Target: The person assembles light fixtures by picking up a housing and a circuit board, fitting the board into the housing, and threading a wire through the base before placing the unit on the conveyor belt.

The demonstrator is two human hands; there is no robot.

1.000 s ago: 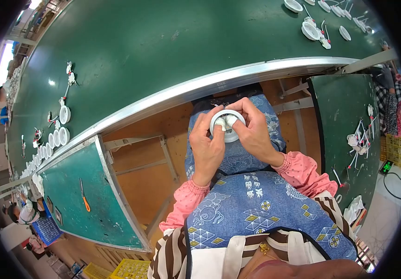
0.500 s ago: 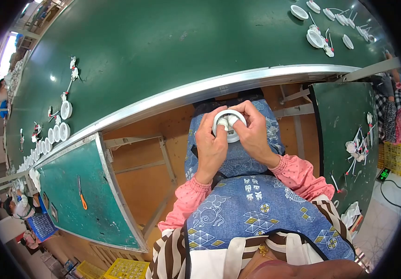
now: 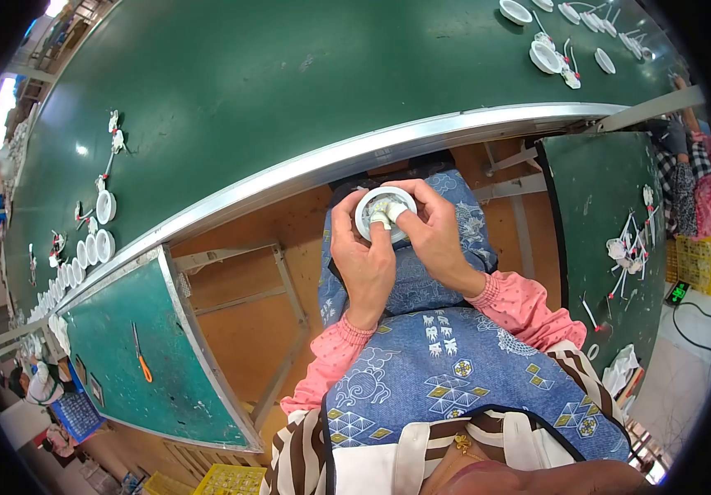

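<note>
Above my lap I hold a round white plastic housing [image 3: 383, 195] with a raised rim, its open side facing me. My left hand [image 3: 366, 266] wraps its fingers round the left side. My right hand [image 3: 436, 241] grips the right side the same way. Both thumbs, with white coverings on their tips, press down inside the housing. What lies under the thumbs is hidden. Both hands are closed on the same piece, over the blue patterned apron [image 3: 421, 285].
A green table [image 3: 273, 91] with a metal edge lies ahead. Left stands a row of white housings [image 3: 105, 245]; scissors [image 3: 142, 355] lie on a lower green board. More housings [image 3: 546, 58] sit far right. White parts with red tips [image 3: 629, 247] lie on the right-hand board.
The view has shifted slightly, and my hands with the housing appear a little further left. My thumbs still press inside it, and the housing looks slightly tilted compared with before.
</note>
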